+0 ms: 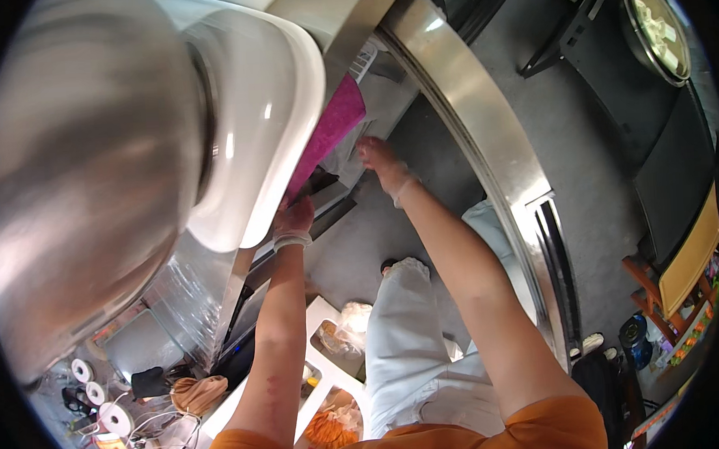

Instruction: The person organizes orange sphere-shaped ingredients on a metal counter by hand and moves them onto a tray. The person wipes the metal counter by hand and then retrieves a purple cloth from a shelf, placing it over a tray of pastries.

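Observation:
A magenta cloth (330,132) stretches beside the rim of a white tray (315,72), which covers part of it. At its lower end is my left hand (294,221) in a clear glove, fingers curled up against the cloth and their tips hidden. My right hand (382,163), gloved too, is held farther right, apart from the cloth. Its fingers are curled in; whatever they may hold cannot be made out. Below the tray, near both hands, are a grey panel and dark edges of an opened unit (342,164).
A large shiny metal vessel (88,174) fills the left. A curved steel counter edge (484,112) runs past my right arm. White bins (319,312) holding bagged orange food stand by my legs. At far right are a black table (620,81) and a bowl (634,39).

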A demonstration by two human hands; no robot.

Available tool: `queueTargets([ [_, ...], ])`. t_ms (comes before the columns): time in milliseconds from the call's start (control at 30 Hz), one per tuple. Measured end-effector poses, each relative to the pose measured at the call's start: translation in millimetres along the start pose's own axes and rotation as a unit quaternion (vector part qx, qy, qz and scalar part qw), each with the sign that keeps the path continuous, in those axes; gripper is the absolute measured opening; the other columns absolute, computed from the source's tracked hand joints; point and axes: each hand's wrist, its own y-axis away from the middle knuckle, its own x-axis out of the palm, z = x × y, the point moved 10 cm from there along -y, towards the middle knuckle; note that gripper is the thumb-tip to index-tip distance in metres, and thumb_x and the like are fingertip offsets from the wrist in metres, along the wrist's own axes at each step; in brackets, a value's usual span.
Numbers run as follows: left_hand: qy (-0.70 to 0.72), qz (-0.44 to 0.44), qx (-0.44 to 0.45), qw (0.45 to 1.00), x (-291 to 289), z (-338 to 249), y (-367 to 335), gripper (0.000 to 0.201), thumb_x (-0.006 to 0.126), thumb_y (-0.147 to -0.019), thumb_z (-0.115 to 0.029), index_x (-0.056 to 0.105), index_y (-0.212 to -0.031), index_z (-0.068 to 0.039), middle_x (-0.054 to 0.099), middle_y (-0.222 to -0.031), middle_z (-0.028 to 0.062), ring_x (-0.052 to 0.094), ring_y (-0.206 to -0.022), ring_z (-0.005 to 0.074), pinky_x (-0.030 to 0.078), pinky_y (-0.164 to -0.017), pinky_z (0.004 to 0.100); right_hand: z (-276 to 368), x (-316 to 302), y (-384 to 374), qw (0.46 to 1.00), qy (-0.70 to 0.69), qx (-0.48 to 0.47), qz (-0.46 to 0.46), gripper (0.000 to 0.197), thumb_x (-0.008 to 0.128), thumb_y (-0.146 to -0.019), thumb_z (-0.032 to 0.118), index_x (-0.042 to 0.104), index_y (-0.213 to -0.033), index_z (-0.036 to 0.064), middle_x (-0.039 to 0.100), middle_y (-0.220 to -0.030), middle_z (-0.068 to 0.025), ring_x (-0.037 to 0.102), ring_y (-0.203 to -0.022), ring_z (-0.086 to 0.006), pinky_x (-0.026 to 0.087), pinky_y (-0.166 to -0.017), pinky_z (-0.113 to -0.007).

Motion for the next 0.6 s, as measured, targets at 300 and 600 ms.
queueTargets([
  [300, 0.056, -0.012, 0.059, 0.997, 13, -3, -8, 0.029, 0.055, -0.075, -0.009, 0.061, -0.103, -0.002, 0.064, -0.105, 0.0138, 0.059, -0.1, 0.0292, 0.045, -0.088, 0.0436, 3, -14, -90, 0.975, -0.193, 0.055, -0.093, 0.04, 0.062, -0.085, 0.029, 0.052, -0.116, 0.0049, 0.053, -0.111, -0.0083, 0.051, -0.101, -0.0209, 0.042, -0.086, -0.035],
  [600, 0.096, -0.01, 0.095, 0.991, 11, -7, -9, 0.032, 0.053, -0.07, -0.003, 0.061, -0.1, -0.001, 0.064, -0.103, 0.0146, 0.059, -0.098, 0.0316, 0.044, -0.088, 0.0471, 10, -20, -98, 0.972, -0.159, 0.053, -0.162, 0.034, 0.068, -0.08, 0.022, 0.059, -0.108, 0.0038, 0.058, -0.103, -0.0085, 0.055, -0.085, -0.0196, 0.048, -0.073, -0.033],
])
